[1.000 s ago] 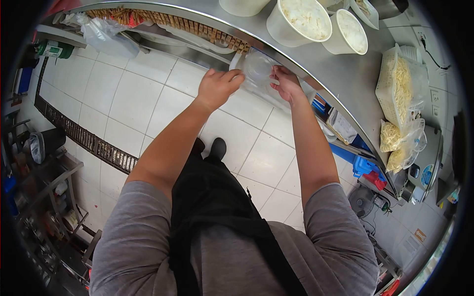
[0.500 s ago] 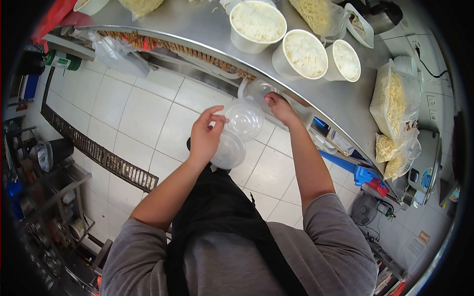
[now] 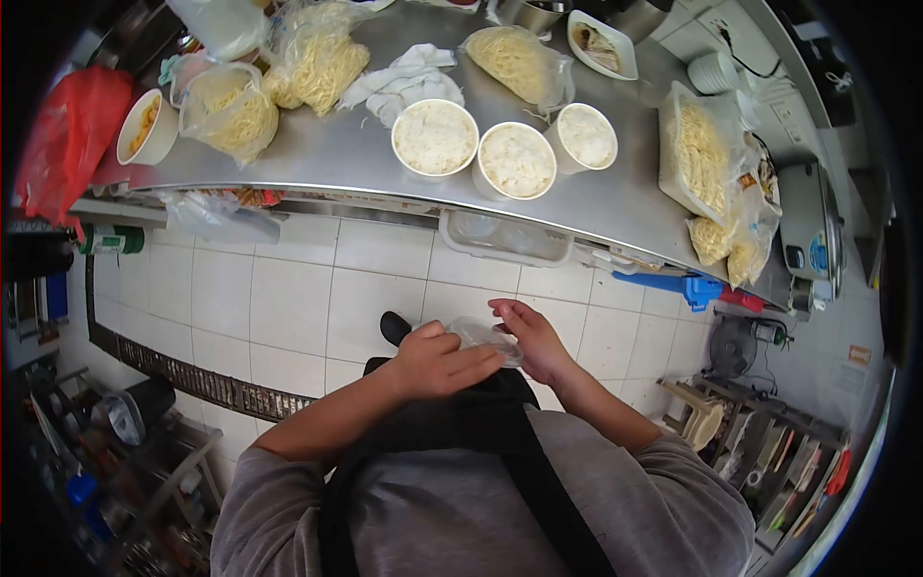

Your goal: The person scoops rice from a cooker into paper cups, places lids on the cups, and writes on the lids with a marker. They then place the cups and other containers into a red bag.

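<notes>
Close to my body, clear plastic lids (image 3: 478, 337) are held between my two hands. My left hand (image 3: 437, 363) grips them from the left, its fingers lying across the near side. At their right edge is my right hand (image 3: 536, 346), thumb and fingers curved around the rim. How many lids there are is hard to make out. Beyond, on the steel counter (image 3: 327, 159), three white tubs filled with rice stand near the front edge: a left tub (image 3: 435, 137), a middle tub (image 3: 516, 161) and a right tub (image 3: 586, 137).
Under the counter edge sits a clear plastic bin (image 3: 505, 240) with lids inside. Bags of noodles (image 3: 231, 113), a white cloth (image 3: 409, 82) and a noodle basket (image 3: 697, 154) occupy the counter. A floor drain grate (image 3: 207, 373) crosses the tiles at left.
My hands have drawn back from the bin toward my body, and both now meet at the lids. The right hand, apart from them before, has come to their edge. My view has shifted.
</notes>
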Tool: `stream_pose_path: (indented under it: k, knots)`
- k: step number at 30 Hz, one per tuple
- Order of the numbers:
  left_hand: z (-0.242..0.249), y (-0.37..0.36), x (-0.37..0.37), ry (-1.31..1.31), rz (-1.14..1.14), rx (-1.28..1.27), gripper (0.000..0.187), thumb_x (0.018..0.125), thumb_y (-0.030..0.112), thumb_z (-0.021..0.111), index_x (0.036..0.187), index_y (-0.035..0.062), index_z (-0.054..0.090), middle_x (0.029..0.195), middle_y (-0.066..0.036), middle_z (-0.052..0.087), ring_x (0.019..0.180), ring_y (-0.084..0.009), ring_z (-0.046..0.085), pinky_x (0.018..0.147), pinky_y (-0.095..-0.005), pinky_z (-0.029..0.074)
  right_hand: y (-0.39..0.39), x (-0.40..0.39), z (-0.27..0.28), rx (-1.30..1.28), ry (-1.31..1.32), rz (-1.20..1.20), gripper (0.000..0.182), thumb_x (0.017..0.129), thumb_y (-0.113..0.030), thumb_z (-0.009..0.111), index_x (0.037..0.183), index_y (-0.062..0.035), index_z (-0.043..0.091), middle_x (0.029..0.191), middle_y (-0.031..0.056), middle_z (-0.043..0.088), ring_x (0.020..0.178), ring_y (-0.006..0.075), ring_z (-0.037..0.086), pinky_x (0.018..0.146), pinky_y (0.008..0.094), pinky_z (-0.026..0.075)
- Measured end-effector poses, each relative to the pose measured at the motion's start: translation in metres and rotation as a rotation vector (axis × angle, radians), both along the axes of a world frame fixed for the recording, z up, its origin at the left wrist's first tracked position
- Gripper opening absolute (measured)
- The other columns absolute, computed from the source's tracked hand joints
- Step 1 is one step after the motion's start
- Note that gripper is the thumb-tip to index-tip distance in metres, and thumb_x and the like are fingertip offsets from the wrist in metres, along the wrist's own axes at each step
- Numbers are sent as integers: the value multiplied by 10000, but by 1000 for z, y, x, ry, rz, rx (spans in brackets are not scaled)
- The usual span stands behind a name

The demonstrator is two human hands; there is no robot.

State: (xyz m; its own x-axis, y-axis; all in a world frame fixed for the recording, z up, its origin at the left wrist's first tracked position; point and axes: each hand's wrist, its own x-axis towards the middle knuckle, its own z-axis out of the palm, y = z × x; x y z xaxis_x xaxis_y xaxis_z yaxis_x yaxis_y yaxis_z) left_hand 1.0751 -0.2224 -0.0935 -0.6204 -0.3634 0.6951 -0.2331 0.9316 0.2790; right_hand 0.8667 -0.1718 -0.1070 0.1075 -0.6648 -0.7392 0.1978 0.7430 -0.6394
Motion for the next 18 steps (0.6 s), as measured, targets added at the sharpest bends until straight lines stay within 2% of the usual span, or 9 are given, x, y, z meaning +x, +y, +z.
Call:
stream_pose_path:
  k: [3,6,8,10,11,13,15,17,18]
  knots:
    - [10,-12,-14,91,-122,-78,350,676,157,709,1022,211,704,1022,101,689,554,-65,453,513,-233,297,-7,-13,16,134,-89,-139,390,996,-344,546,1251,-50,568,1097,25,577,880,106,558,745,251,480]
    - [17,-29,-19,100,-114,43,250,763,210,713,1012,212,700,1038,88,671,569,-74,478,530,-231,350,-24,-43,37,-95,-124,-120,311,946,-196,636,1226,-64,605,921,-64,584,619,23,479,588,158,416]
    - [11,-40,-29,232,91,239,319,801,286,760,1084,169,674,1016,15,656,583,-136,521,538,-251,409,-48,-72,30,-337,-68,-293,285,971,-181,594,1230,-64,602,918,-53,590,675,24,483,611,179,419]
    - [19,-50,-29,179,331,843,501,776,204,786,1226,104,593,965,-40,642,589,-159,525,555,-263,441,-79,-82,39,-336,-47,-384,334,984,-183,569,1300,-74,557,910,-49,573,731,44,480,664,196,422]
    - [16,-60,-32,178,340,849,501,776,204,786,1226,104,593,965,-40,642,589,-159,525,555,-263,441,-92,-86,36,-328,-50,-378,334,984,-183,569,1300,-74,557,910,-49,573,731,44,480,664,196,422]
    - [9,-81,-42,139,420,1149,692,782,128,772,1390,71,448,921,-59,620,587,-163,522,557,-264,452,-112,-94,27,-328,-401,-290,362,1004,-196,533,1347,-79,524,885,-43,564,721,61,478,656,211,421]
    - [14,-93,-51,100,429,1151,747,787,131,767,1434,77,396,919,-58,617,607,-165,535,573,-273,459,-127,-88,16,-320,-489,-296,412,987,-165,534,1377,-41,483,895,-6,533,698,91,448,628,231,387]
    - [15,-102,-59,65,443,1152,803,793,133,761,1477,82,344,917,-58,614,627,-166,548,588,-282,467,-143,-71,26,-279,-249,-356,415,976,-143,536,1374,-33,491,929,-6,536,704,85,451,629,225,383]
    - [13,-104,-63,41,445,1115,859,785,144,769,1501,91,297,910,-58,614,660,-175,570,611,-292,477,-140,-69,26,-437,-235,-374,365,982,-142,535,1335,-48,536,945,-9,548,735,76,482,643,220,403]
